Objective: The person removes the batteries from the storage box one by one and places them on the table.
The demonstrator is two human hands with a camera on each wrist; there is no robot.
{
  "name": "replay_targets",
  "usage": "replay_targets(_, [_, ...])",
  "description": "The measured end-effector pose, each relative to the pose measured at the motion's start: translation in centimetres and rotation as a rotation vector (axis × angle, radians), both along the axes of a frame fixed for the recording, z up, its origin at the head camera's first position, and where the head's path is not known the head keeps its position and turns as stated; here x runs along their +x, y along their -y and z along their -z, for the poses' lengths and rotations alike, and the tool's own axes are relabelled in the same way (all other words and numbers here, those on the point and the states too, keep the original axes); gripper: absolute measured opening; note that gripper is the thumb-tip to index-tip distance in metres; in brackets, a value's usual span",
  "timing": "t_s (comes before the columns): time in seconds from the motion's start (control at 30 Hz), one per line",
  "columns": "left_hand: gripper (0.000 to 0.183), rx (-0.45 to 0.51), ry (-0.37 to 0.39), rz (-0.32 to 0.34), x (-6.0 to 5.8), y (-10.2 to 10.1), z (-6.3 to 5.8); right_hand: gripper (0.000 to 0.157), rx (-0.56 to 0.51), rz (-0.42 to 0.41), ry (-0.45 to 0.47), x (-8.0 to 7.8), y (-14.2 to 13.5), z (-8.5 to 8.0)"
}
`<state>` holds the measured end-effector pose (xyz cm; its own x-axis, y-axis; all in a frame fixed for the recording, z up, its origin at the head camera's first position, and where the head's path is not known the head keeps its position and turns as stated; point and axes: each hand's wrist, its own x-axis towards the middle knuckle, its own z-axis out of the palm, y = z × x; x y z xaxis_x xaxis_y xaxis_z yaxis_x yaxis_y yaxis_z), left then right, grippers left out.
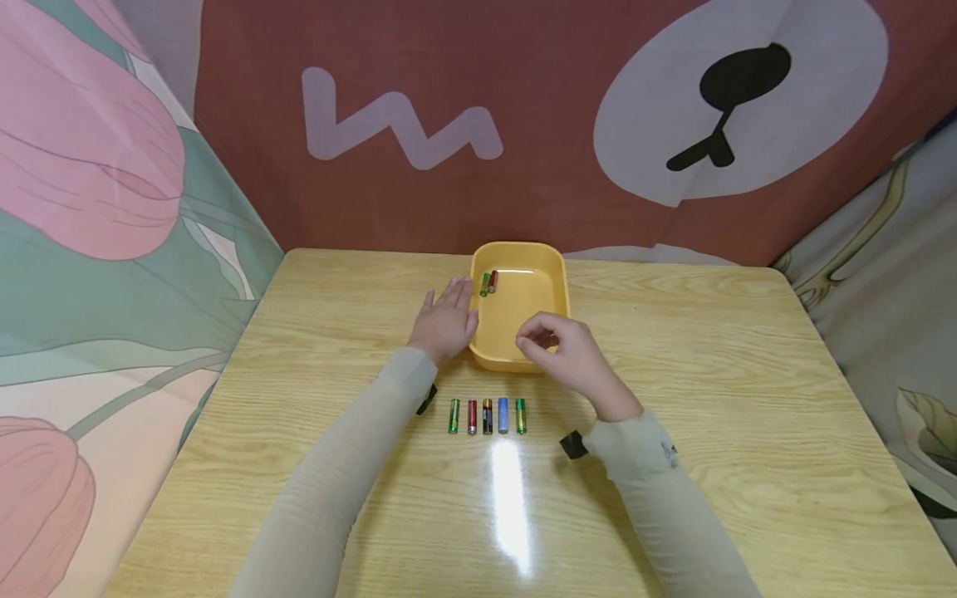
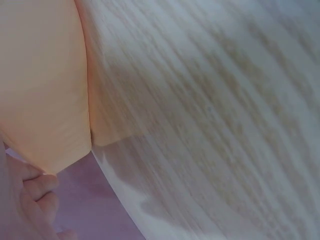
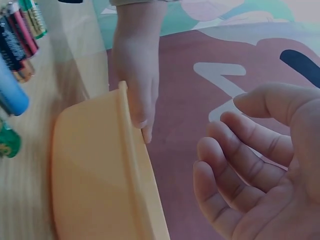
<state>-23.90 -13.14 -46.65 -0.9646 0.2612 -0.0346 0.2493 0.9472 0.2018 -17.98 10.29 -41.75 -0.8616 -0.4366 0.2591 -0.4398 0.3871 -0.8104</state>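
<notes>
A yellow plastic bin stands near the table's far edge. Inside, at its far left, a green battery and a red battery lie side by side. My left hand rests along the bin's left rim with its fingers straight. Over the bin's near right corner hovers my right hand, its fingers loosely bent and nothing between them in the right wrist view. In front of the bin, a spaced row holds a green battery, a red one, a black one, a blue one and a green-yellow one.
Everything stands on a light wood table. A brown cloth with a cartoon face hangs right behind the far edge, and patterned cloths hang at the sides. A bright reflection lies on the wood near the battery row.
</notes>
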Motion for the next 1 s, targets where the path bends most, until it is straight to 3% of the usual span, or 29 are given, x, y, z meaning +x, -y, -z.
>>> replay_targets(0.37, [0.062, 0.011, 0.019, -0.007, 0.2, -0.1, -0.2, 0.012, 0.005, 0.058, 0.025, -2.0, 1.1, -1.8])
replay_targets(1.0, [0.062, 0.021, 0.006, -0.007, 0.2, 0.0, -0.2, 0.016, -0.043, 0.074, 0.043, -7.4, 2.8, -3.1])
